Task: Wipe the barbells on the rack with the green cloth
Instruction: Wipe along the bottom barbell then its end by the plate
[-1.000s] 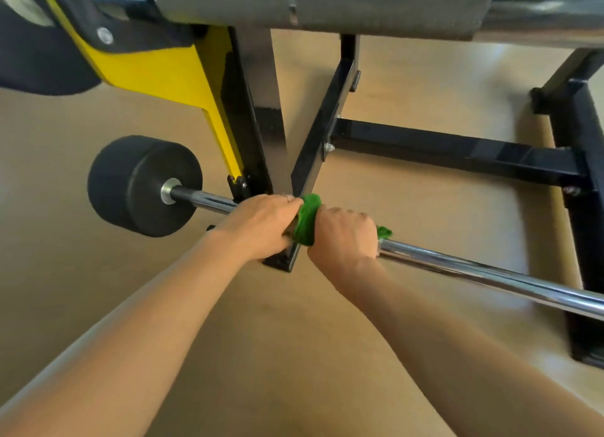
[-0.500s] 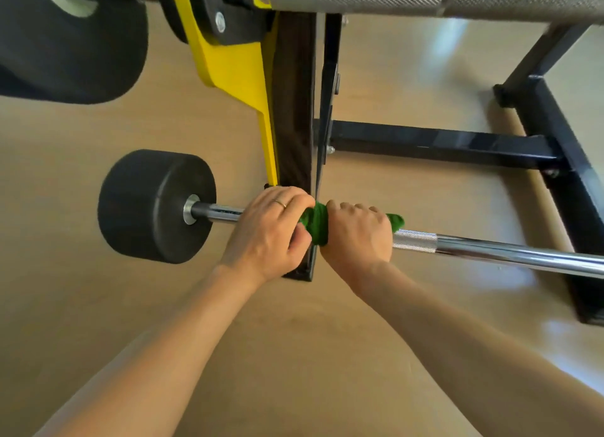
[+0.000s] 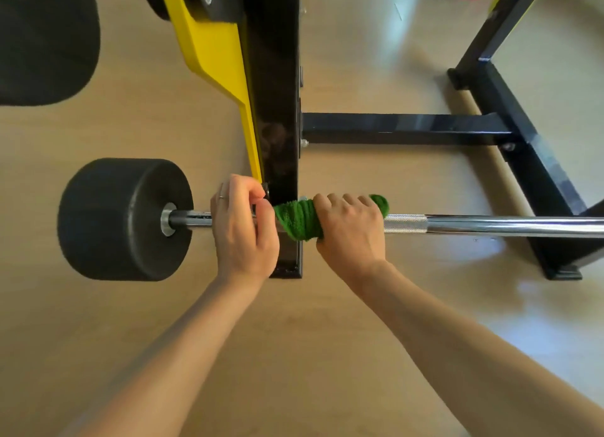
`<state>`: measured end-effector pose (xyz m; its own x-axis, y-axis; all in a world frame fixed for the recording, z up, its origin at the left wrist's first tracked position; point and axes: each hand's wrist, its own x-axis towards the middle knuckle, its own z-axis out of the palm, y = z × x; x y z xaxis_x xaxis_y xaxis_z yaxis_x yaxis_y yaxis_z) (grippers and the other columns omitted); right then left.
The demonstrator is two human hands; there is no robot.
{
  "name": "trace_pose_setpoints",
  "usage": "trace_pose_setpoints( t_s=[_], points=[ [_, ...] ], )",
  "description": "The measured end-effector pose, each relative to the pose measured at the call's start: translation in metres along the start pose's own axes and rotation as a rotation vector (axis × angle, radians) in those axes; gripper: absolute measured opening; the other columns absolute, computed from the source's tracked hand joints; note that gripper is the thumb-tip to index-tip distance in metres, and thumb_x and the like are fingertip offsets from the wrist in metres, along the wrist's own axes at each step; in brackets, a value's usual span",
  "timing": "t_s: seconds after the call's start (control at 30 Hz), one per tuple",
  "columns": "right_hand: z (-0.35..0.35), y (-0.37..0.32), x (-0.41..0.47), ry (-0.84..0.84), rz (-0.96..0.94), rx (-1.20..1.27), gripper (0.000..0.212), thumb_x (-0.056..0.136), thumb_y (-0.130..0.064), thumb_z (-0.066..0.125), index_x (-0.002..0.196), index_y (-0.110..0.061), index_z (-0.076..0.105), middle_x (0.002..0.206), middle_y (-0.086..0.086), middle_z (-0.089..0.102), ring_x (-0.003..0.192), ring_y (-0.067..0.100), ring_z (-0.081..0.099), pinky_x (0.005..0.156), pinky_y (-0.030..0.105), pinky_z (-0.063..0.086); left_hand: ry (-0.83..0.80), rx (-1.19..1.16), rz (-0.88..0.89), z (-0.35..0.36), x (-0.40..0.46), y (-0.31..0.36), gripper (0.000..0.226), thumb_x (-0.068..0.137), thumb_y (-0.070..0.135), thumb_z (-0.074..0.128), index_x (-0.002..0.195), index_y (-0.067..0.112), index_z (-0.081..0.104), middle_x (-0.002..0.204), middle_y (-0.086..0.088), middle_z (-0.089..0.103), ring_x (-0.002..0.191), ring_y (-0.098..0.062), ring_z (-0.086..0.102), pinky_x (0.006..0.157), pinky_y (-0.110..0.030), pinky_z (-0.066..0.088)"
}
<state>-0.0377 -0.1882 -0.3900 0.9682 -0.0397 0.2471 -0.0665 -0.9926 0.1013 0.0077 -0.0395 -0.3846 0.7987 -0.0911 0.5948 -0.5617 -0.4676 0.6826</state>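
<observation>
A chrome barbell (image 3: 490, 225) lies across the lower rack, with a black round weight (image 3: 114, 217) at its left end. A green cloth (image 3: 299, 219) is wrapped around the bar just right of the black upright. My right hand (image 3: 349, 230) grips the cloth around the bar. My left hand (image 3: 243, 224) holds the bar between the weight and the cloth, fingers curled over it. A knurled section of the bar shows just right of my right hand.
The black rack upright (image 3: 277, 77) with a yellow bracket (image 3: 215, 51) rises behind my hands. A black crossbeam (image 3: 402, 128) and right leg (image 3: 523, 149) stand on the wooden floor. Another barbell's big black weight (image 3: 42, 41) hangs at the upper left.
My right hand has slid with the cloth to the right along the bar, leaving more green cloth showing between the two hands. The view has shifted to look more straight down.
</observation>
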Motion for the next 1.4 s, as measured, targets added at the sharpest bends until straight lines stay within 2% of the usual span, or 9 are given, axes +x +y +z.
trace_pose_setpoints(
  t_s=[0.1, 0.27, 0.37, 0.57, 0.87, 1.0, 1.1, 1.23, 1.4],
  points=[
    [0.000, 0.009, 0.004, 0.030, -0.027, 0.060, 0.021, 0.072, -0.019, 0.065, 0.087, -0.021, 0.051, 0.073, -0.003, 0.060, 0.066, 0.025, 0.058, 0.059, 0.032, 0.035, -0.011, -0.010, -0.017, -0.001, 0.000, 0.000, 0.014, 0.095, 0.009, 0.040, 0.091, 0.002, 0.052, 0.085, 0.001, 0.047, 0.078, -0.012, 0.041, 0.074, -0.025, 0.034],
    [-0.031, 0.050, 0.033, -0.698, 0.045, 0.275, 0.025, 0.073, -0.036, 0.075, 0.090, -0.024, 0.059, 0.078, -0.004, 0.063, 0.074, 0.018, 0.061, 0.062, 0.030, 0.051, 0.004, -0.034, -0.151, -0.003, -0.004, -0.003, 0.013, 0.096, 0.010, 0.038, 0.091, 0.006, 0.048, 0.081, -0.003, 0.049, 0.074, -0.017, 0.044, 0.069, -0.032, 0.037],
    [-0.041, 0.063, 0.040, -0.904, 0.144, 0.329, 0.028, 0.069, -0.033, 0.080, 0.089, -0.020, 0.065, 0.080, 0.000, 0.066, 0.074, 0.018, 0.063, 0.063, 0.029, 0.052, 0.037, -0.120, -0.324, -0.001, -0.003, 0.002, 0.011, 0.094, 0.013, 0.036, 0.091, 0.009, 0.045, 0.079, 0.004, 0.045, 0.072, -0.004, 0.044, 0.064, -0.015, 0.034],
    [-0.012, 0.024, -0.016, -0.064, 0.175, -0.008, 0.021, 0.075, -0.014, 0.065, 0.091, -0.021, 0.052, 0.076, -0.002, 0.059, 0.070, 0.023, 0.054, 0.067, 0.035, 0.034, 0.070, -0.179, -0.391, 0.005, -0.004, 0.002, 0.012, 0.093, 0.015, 0.038, 0.094, 0.008, 0.047, 0.082, 0.008, 0.047, 0.075, -0.009, 0.046, 0.065, -0.018, 0.035],
    [-0.004, -0.022, 0.014, -0.098, 0.003, 0.037, 0.023, 0.077, -0.020, 0.067, 0.093, -0.019, 0.050, 0.085, 0.000, 0.063, 0.076, 0.023, 0.062, 0.063, 0.033, 0.033, -0.008, -0.084, -0.291, 0.001, -0.003, -0.004, 0.016, 0.098, 0.022, 0.035, 0.098, 0.011, 0.047, 0.088, -0.004, 0.050, 0.079, -0.021, 0.049, 0.070, -0.038, 0.042],
    [-0.003, 0.013, 0.000, -0.026, -0.142, 0.002, 0.032, 0.077, -0.016, 0.073, 0.102, -0.015, 0.053, 0.087, 0.003, 0.061, 0.072, 0.026, 0.059, 0.062, 0.035, 0.042, -0.037, 0.191, 0.006, -0.033, 0.012, 0.002, 0.021, 0.099, 0.019, 0.040, 0.104, 0.005, 0.055, 0.095, -0.008, 0.056, 0.088, -0.023, 0.052, 0.086, -0.040, 0.043],
    [-0.004, 0.013, -0.019, -0.017, -0.045, -0.011, 0.043, 0.081, -0.014, 0.070, 0.119, -0.012, 0.050, 0.105, 0.007, 0.059, 0.091, 0.029, 0.056, 0.082, 0.042, 0.046, 0.028, 0.450, 0.147, -0.076, 0.034, -0.002, 0.029, 0.098, 0.019, 0.047, 0.121, 0.005, 0.057, 0.117, -0.014, 0.061, 0.110, -0.030, 0.055, 0.103, -0.043, 0.040],
    [-0.013, -0.011, -0.035, -0.025, 0.073, 0.117, 0.055, 0.081, -0.010, 0.064, 0.135, -0.006, 0.050, 0.133, 0.012, 0.054, 0.125, 0.035, 0.046, 0.112, 0.048, 0.033, 0.052, 0.720, 0.013, -0.111, 0.048, -0.033, 0.041, 0.100, 0.021, 0.040, 0.138, 0.010, 0.050, 0.142, -0.011, 0.053, 0.136, -0.031, 0.043, 0.118, -0.049, 0.028],
    [-0.031, -0.054, -0.025, -0.062, 0.171, 0.395, 0.051, 0.079, -0.007, 0.059, 0.131, -0.005, 0.057, 0.140, 0.013, 0.054, 0.139, 0.033, 0.037, 0.122, 0.046, 0.022, 0.074, 0.733, -0.067, -0.109, 0.030, -0.066, 0.042, 0.105, 0.029, 0.032, 0.130, 0.013, 0.061, 0.136, -0.003, 0.063, 0.136, -0.022, 0.048, 0.119, -0.043, 0.025]
  ],
)
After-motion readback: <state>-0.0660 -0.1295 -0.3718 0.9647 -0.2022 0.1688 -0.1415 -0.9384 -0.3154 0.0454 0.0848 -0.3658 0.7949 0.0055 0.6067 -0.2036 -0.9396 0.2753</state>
